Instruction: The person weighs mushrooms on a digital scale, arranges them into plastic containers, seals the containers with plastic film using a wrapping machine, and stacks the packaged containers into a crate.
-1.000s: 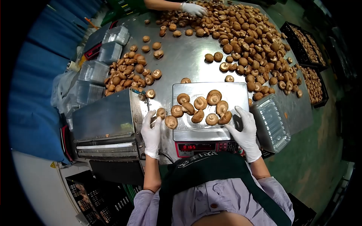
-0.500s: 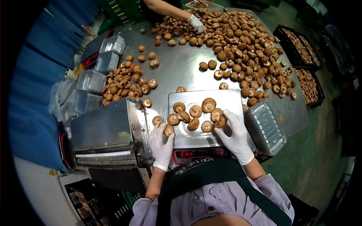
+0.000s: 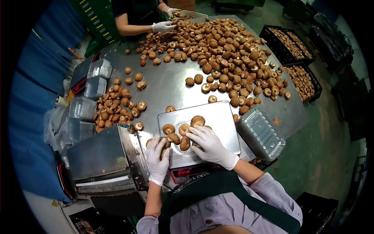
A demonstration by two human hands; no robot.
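Observation:
Several brown shiitake mushrooms (image 3: 173, 137) lie bunched on the flat metal plate (image 3: 220, 113) of a weighing scale, whose red display (image 3: 184, 172) seems to read 0450. My left hand (image 3: 157, 162), in a white glove, is curled round mushrooms at the plate's left edge, partly hiding them. On the other side my right hand (image 3: 212, 148), gloved too, cups mushrooms from the right, fingers over them and thumb nearer me. One large mushroom (image 3: 198, 121) sits just beyond its fingertips. What lies under the right palm is mostly hidden.
A big mushroom heap (image 3: 230, 50) covers the far table, where a co-worker's gloved hand (image 3: 163, 27) touches it. A smaller pile (image 3: 113, 105) lies left, beside clear plastic trays (image 3: 82, 108). More stacked trays (image 3: 261, 132) stand right of the scale, a metal machine (image 3: 97, 156) left.
My right hand has moved left across the plate, bringing mushrooms closer to the others. My left hand has closed further round those at the edge. The display number rose; the co-worker's second hand came into view.

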